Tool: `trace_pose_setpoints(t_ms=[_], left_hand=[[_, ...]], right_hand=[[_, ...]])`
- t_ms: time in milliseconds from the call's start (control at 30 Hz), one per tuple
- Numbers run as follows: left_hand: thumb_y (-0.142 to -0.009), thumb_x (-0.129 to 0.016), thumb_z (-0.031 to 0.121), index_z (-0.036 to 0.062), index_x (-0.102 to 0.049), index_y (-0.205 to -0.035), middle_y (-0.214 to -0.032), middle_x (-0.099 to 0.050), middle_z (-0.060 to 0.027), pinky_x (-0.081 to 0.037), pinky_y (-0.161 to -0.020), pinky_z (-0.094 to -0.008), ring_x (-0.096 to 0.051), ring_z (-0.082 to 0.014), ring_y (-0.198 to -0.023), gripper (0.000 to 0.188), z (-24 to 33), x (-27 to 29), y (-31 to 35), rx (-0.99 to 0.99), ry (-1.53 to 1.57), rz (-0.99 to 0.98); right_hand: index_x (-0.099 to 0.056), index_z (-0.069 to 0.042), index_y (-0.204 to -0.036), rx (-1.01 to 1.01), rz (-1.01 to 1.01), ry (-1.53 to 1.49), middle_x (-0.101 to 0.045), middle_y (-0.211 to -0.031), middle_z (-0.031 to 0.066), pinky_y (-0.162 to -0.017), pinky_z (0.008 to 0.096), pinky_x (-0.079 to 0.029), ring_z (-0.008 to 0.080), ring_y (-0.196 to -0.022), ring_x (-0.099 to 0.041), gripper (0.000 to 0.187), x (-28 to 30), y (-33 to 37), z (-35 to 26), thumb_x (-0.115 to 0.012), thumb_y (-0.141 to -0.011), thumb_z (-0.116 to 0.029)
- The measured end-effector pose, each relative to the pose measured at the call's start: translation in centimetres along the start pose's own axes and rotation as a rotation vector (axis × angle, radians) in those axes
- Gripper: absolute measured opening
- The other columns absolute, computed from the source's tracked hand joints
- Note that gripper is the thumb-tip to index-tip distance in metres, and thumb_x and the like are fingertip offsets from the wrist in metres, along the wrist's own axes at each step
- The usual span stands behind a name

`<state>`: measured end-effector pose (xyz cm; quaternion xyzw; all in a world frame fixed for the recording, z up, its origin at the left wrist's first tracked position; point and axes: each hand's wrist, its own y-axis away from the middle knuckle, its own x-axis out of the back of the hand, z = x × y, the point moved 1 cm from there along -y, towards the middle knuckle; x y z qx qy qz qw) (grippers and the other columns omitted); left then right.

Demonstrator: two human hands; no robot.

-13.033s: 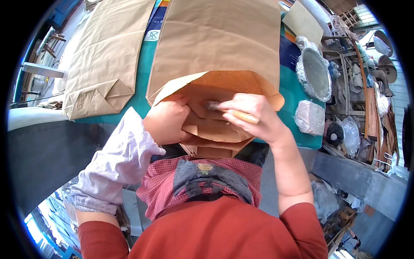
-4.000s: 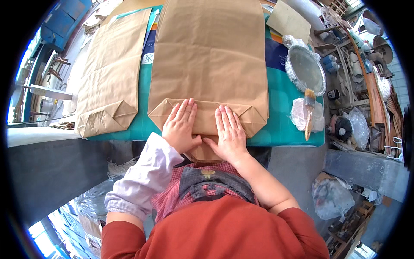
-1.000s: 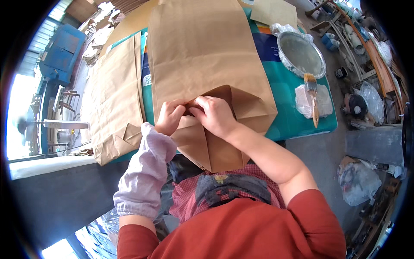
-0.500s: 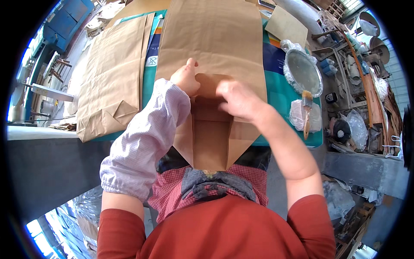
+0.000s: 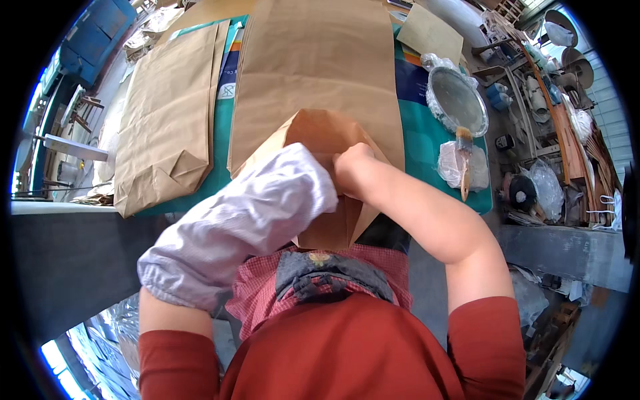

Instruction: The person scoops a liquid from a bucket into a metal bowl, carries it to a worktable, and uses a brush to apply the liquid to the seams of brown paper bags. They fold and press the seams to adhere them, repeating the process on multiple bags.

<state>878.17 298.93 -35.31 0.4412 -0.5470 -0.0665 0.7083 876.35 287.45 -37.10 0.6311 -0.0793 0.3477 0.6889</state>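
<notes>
A brown paper bag (image 5: 319, 127) lies at the near edge of the work surface, its folded end spread into a hollow with raised flaps. My right hand (image 5: 355, 168) is curled in at the right side of this hollow, closed against the paper, its fingertips hidden. My left forearm, in a pale checked sleeve cover (image 5: 247, 213), reaches across the bag's left side. The cuff and paper hide my left hand, so its fingers cannot be seen. Beneath and beyond the opened end lie more flat brown paper bags (image 5: 317, 53) in a stack.
Left of the stack lies another pile of brown paper bags (image 5: 163, 120). On the right, a plastic-wrapped round tub (image 5: 459, 100) stands beyond a brush (image 5: 465, 160) resting on a wrapped block (image 5: 450, 163). A pale board (image 5: 430, 33) lies behind. Teal sheeting (image 5: 417, 140) covers the table.
The bag's end has been pulled wider, with its far flap now raised. My left hand has gone from the left edge into hiding; my right hand has moved slightly nearer me.
</notes>
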Motion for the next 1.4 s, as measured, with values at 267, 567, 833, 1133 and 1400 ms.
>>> trace_pose_setpoints(t_ms=[267, 567, 833, 1133, 1400], left_hand=[[-0.066, -0.067, 0.011, 0.0051, -0.055, -0.119, -0.112, -0.060, -0.0164, -0.043, -0.095, -0.0366, -0.054, -0.0293, -0.112, 0.055, -6.5, -6.1, -0.6, 0.042, 0.342, 0.727], [-0.064, -0.069, 0.013, 0.0045, -0.058, -0.120, -0.120, -0.056, -0.0173, -0.041, -0.098, -0.0343, -0.052, -0.0301, -0.114, 0.058, -8.8, -4.1, -1.1, -0.255, 0.601, 0.353], [-0.065, -0.075, 0.021, 0.0016, -0.064, -0.085, -0.089, -0.062, -0.0151, -0.047, -0.076, -0.0391, -0.060, -0.0307, -0.087, 0.031, -7.4, -6.6, -4.2, 0.106, 0.651, 0.598], [-0.056, -0.079, 0.027, 0.0001, -0.056, -0.111, -0.111, -0.050, -0.0196, -0.041, -0.092, -0.0414, -0.049, -0.0382, -0.107, 0.066, -5.0, -4.1, -1.1, -0.085, 0.396, 0.578], [-0.058, -0.078, 0.026, 0.0022, -0.055, -0.116, -0.118, -0.047, -0.0185, -0.040, -0.096, -0.0388, -0.046, -0.0371, -0.115, 0.067, -4.4, -3.0, -0.2, -0.036, 0.343, 0.499]], right_hand=[[-0.055, -0.009, -0.113, -0.180, 0.836, -0.378, -0.058, -0.113, 0.0157, -0.090, 0.0394, -0.048, 0.0326, -0.110, -0.056, 0.049, -8.0, 1.8, 4.5, -0.067, -0.066, -0.006], [-0.064, -0.003, -0.072, 0.262, 0.860, -0.605, -0.060, -0.077, 0.0141, -0.068, 0.0404, -0.050, 0.0321, -0.077, -0.061, 0.009, -7.7, 2.5, 5.2, -0.066, -0.068, -0.011], [-0.069, -0.007, -0.079, -0.117, 0.779, -0.595, -0.064, -0.075, 0.0145, -0.064, 0.0413, -0.051, 0.0312, -0.072, -0.064, 0.008, -5.6, 0.1, 3.8, -0.067, -0.073, -0.011], [-0.064, -0.010, -0.104, -0.476, 1.026, -0.152, -0.055, -0.083, 0.0094, -0.065, 0.0368, -0.050, 0.0267, -0.078, -0.059, 0.028, -20.5, 10.9, 16.6, -0.059, -0.077, -0.004], [-0.066, -0.008, -0.108, -0.317, 1.465, -1.173, -0.068, -0.095, 0.0084, -0.072, 0.0367, -0.054, 0.0237, -0.079, -0.064, 0.022, -21.7, 9.9, 22.8, -0.065, -0.087, -0.014]])
